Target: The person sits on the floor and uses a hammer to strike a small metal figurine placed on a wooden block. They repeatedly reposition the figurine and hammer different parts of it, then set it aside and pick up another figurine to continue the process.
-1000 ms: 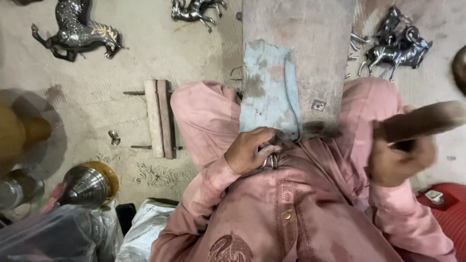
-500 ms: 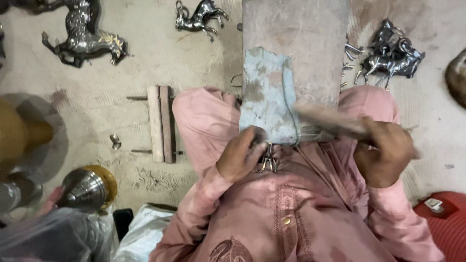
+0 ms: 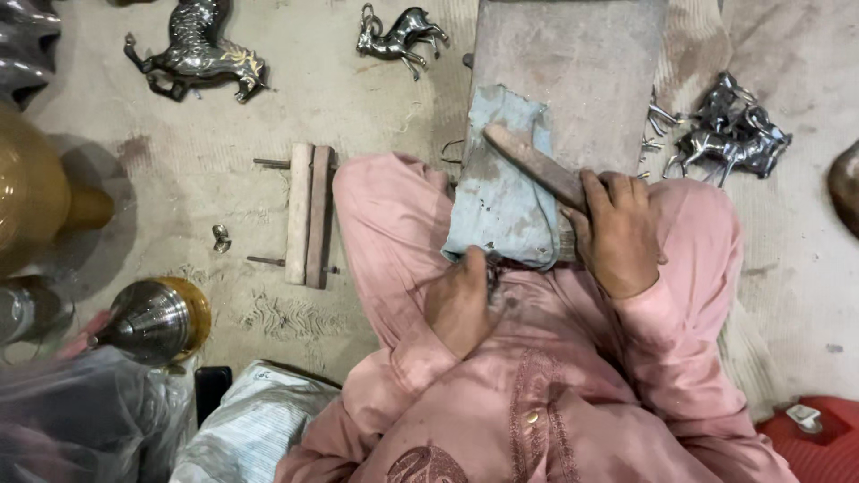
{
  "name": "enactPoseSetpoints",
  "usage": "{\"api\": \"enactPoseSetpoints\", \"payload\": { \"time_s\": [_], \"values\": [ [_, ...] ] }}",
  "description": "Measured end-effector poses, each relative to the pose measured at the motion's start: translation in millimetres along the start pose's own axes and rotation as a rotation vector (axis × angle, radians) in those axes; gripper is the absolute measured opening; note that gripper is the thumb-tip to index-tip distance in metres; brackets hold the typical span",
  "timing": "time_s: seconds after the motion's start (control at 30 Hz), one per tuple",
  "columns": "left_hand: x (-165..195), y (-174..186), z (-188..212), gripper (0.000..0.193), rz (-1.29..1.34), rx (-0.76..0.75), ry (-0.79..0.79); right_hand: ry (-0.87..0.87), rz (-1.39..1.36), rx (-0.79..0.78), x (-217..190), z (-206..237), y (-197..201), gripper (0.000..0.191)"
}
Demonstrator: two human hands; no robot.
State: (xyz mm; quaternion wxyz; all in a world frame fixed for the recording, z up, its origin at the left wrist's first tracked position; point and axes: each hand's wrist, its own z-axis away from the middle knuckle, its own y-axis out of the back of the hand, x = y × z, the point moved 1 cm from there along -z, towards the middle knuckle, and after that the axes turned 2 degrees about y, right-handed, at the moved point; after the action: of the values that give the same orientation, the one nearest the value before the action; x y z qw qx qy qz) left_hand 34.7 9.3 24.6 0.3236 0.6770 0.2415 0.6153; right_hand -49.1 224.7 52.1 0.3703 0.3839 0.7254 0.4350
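Head view shows the right hand [image 3: 617, 234] wrapped tight around a wooden file [image 3: 535, 167] lying slanted on the blue cloth [image 3: 501, 192] over the slab [image 3: 573, 80]. The left hand [image 3: 461, 304] pinches a small metal piece [image 3: 490, 275], mostly hidden, at the near edge of the cloth. For a good stroke, keep the piece pressed firm and the file flat.

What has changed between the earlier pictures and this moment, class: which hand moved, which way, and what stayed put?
The right hand has swung the wooden tool from out at the right, in and down across the blue cloth on the block. It has kept its grip on the tool throughout. The left hand stays at the cloth's lower edge; what it held earlier is now hidden. The horse figurines remain on the floor.
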Motion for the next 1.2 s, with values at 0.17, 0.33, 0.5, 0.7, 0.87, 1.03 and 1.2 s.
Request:
{"api": "enactPoseSetpoints", "payload": {
  "time_s": [0.17, 0.33, 0.5, 0.7, 0.87, 1.03, 1.2],
  "values": [
    [-11.6, 12.6, 18.3, 0.054, 0.04, 0.054, 0.147, 0.05, -0.202, 0.19, -8.6, 32.7, 0.7, 0.049],
    [-18.3, 44.3, 45.7, 0.049, 0.233, -0.045, 0.265, 0.122, -0.819, -0.097, -33.9, 64.8, -16.3, 0.046],
    [-20.8, 87.2, 64.6, 0.044, 0.63, -0.008, 0.197, 0.399, -0.82, -0.208, -66.1, 61.3, -14.9, 0.068],
    [-21.3, 101.2, 64.0, 0.043, 1.005, -0.101, 0.187, 0.368, -0.709, -0.071, -76.6, 66.5, 0.7, 0.037],
    [-31.7, 109.0, 49.4, 0.041, 0.977, -0.163, 0.194, 0.252, -1.042, -0.184, -67.4, 69.1, -10.1, 0.026],
    [-44.1, 94.6, 16.8, 0.039, 0.965, -0.117, 0.197, 0.234, -1.063, -0.185, -57.7, 67.5, -17.1, 0.028],
    [-47.6, 77.7, -8.3, 0.037, 0.915, -0.085, 0.033, -0.007, -1.18, -0.344, -42.6, 61.7, -16.6, 0.032]
  ]
}}
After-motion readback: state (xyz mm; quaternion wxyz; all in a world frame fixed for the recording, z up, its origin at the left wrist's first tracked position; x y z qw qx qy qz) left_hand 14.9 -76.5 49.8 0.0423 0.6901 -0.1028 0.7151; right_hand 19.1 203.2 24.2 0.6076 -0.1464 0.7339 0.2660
